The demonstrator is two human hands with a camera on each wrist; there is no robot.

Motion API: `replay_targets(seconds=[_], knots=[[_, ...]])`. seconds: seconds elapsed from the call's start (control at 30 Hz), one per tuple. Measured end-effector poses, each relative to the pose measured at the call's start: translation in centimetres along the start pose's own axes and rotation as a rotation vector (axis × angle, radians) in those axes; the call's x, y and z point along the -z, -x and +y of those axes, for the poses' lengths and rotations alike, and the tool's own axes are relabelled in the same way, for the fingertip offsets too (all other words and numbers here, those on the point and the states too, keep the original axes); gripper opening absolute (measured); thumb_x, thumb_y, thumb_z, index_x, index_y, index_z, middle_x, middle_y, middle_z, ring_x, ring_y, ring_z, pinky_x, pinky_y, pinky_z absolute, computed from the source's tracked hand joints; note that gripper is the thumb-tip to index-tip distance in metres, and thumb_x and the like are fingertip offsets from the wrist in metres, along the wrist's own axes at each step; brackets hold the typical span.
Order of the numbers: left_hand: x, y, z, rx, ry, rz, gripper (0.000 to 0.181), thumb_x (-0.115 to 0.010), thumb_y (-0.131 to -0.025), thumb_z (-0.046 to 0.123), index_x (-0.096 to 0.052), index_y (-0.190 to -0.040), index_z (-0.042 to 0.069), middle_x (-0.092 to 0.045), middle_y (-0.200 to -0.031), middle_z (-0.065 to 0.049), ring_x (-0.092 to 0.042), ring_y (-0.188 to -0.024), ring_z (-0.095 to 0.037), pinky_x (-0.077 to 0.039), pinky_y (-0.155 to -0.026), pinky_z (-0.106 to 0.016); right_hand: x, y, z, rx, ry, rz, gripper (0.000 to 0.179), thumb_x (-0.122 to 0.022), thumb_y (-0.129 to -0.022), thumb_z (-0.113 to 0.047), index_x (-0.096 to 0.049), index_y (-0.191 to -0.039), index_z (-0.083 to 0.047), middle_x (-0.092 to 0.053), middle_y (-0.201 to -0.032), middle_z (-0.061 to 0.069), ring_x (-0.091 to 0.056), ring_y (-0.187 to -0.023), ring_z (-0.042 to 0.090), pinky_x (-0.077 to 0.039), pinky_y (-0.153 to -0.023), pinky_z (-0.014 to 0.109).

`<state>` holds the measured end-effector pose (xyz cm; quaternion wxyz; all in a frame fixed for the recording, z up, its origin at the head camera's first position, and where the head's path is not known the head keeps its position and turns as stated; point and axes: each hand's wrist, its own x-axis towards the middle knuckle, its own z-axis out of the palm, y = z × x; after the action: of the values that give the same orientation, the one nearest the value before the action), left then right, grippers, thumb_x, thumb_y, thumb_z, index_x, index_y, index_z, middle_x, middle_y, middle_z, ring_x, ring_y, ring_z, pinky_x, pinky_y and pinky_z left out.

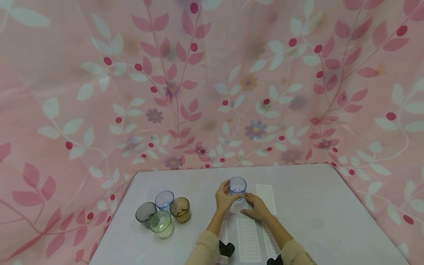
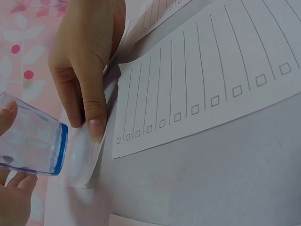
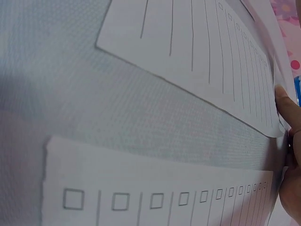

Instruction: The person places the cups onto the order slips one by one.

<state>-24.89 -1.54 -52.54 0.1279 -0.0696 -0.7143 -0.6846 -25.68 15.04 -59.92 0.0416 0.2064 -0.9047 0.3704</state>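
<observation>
- In the head view: gripping a clear blue glass (image 1: 237, 187) in the left hand (image 1: 223, 198), with thumb and fingers bent around its lower sides.
- Holding that glass about upright over the table (image 1: 308, 206), at the far side of a small white slip (image 1: 236, 209).
- Resting the right hand (image 1: 259, 210) at the slip's right end, with thumb and fingers spread apart and wrapped round nothing.
- Showing also a gray glass (image 1: 145, 215), a second blue glass (image 1: 164, 200), an amber glass (image 1: 180, 211) and a green glass (image 1: 162, 224), grouped close together at the left, touched by neither hand.
- Judged from this layout: well begun but unfinished, with one glass in hand and not yet let go, and with four not in hand.
- Showing several lined sheets (image 1: 248, 241) near the slip and by the forearms, with no marks clear enough to make out.
- In the left wrist view: holding the glass firmly between thumb and fingers, with its blue base just beside the slip; cannot tell for certain whether touching.
- Steadying the slip, apparently, with the right thumb on its edge; likely mid-step for glass and slip alike.
- In the right wrist view: showing only part of the right hand, with the thumb at a paper edge; cannot tell the whole grip from here.
- Showing rows of small boxes, seemingly unfilled, on the sheets.
</observation>
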Motion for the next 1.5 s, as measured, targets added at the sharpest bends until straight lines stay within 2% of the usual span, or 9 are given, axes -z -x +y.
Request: replay_targets(seconds=[0.2,0.4,0.6,0.73,0.83,0.9,0.97,1.27,1.5], knots=[[-0.4,0.3,-0.7,0.004,-0.010,0.006,0.065,-0.079,-0.064,-0.010,-0.048,-0.120,-0.019,-0.053,-0.121,-0.037,-0.050,-0.116,-0.048,-0.042,-0.098,-0.051,-0.1,-0.2,0.1,-0.032,-0.054,0.009,0.068,-0.080,-0.074,-0.026,-0.053,-0.123,0.012,-0.046,-0.134,0.029,-0.040,-0.127,0.045,-0.031,-0.106,0.056],[-0.5,0.7,-1.0,0.018,-0.028,0.012,0.065,-0.079,-0.064,-0.011,-0.048,-0.120,-0.019,-0.052,-0.121,-0.037,-0.050,-0.115,-0.047,-0.042,-0.098,-0.050,-0.3,-0.3,0.3,-0.059,-0.056,0.010,0.067,-0.081,-0.073,-0.027,-0.056,-0.121,0.011,-0.047,-0.133,0.030,-0.040,-0.126,0.046,-0.032,-0.106,0.056],[-0.3,0.7,-1.3,0.017,-0.024,-0.023,0.067,-0.079,-0.065,-0.010,-0.046,-0.123,-0.018,-0.050,-0.125,-0.036,-0.048,-0.118,-0.048,-0.040,-0.099,-0.052,-0.4,-0.3,0.3,-0.070,-0.059,0.014,0.068,-0.081,-0.072,-0.028,-0.055,-0.121,0.012,-0.046,-0.133,0.031,-0.040,-0.127,0.046,-0.032,-0.106,0.055],[-0.3,0.6,-2.1,-0.007,-0.054,-0.041,0.068,-0.080,-0.067,-0.005,-0.046,-0.125,-0.017,-0.051,-0.125,-0.035,-0.049,-0.118,-0.046,-0.043,-0.098,-0.049,-0.4,-0.3,0.2,-0.074,-0.065,0.017,0.067,-0.081,-0.073,-0.028,-0.056,-0.121,0.011,-0.047,-0.133,0.030,-0.039,-0.127,0.045,-0.031,-0.106,0.056],[-0.2,0.7,-2.2,-0.013,-0.067,-0.050,0.067,-0.080,-0.070,-0.002,-0.045,-0.125,-0.017,-0.051,-0.125,-0.035,-0.049,-0.118,-0.045,-0.043,-0.098,-0.049,-0.4,-0.3,0.2,-0.074,-0.072,0.024,0.067,-0.081,-0.072,-0.027,-0.056,-0.122,0.010,-0.047,-0.133,0.029,-0.039,-0.127,0.045,-0.031,-0.107,0.055],[-0.1,0.9,-1.6,0.004,-0.056,-0.062,0.067,-0.079,-0.072,0.000,-0.044,-0.126,-0.018,-0.050,-0.126,-0.036,-0.048,-0.119,-0.046,-0.041,-0.099,-0.051,-0.4,-0.2,0.2,-0.072,-0.067,0.029,0.067,-0.081,-0.072,-0.027,-0.056,-0.121,0.011,-0.047,-0.133,0.029,-0.040,-0.127,0.045,-0.032,-0.106,0.055],[-0.1,0.8,-1.7,0.015,-0.053,-0.064,0.066,-0.078,-0.073,0.002,-0.044,-0.127,-0.018,-0.050,-0.126,-0.035,-0.048,-0.119,-0.046,-0.042,-0.099,-0.051,-0.5,-0.2,0.3,-0.077,-0.061,0.031,0.067,-0.081,-0.072,-0.027,-0.056,-0.121,0.011,-0.048,-0.133,0.029,-0.041,-0.127,0.045,-0.033,-0.106,0.054],[-0.5,-0.2,-5.2,0.052,-0.075,-0.026,0.069,-0.081,-0.072,0.007,-0.047,-0.129,-0.011,-0.054,-0.126,-0.028,-0.051,-0.119,-0.040,-0.044,-0.099,-0.046,-0.4,-0.2,0.2,-0.063,-0.050,0.026,0.066,-0.081,-0.073,-0.026,-0.056,-0.119,0.013,-0.048,-0.131,0.030,-0.041,-0.126,0.045,-0.033,-0.105,0.055],[-0.5,-0.1,-5.4,0.051,-0.060,-0.022,0.071,-0.082,-0.071,0.011,-0.048,-0.130,-0.010,-0.054,-0.127,-0.027,-0.052,-0.119,-0.038,-0.044,-0.099,-0.044,-0.5,-0.3,0.4,-0.075,-0.067,0.033,0.067,-0.081,-0.073,-0.027,-0.055,-0.120,0.014,-0.047,-0.133,0.029,-0.041,-0.127,0.044,-0.034,-0.105,0.054]])
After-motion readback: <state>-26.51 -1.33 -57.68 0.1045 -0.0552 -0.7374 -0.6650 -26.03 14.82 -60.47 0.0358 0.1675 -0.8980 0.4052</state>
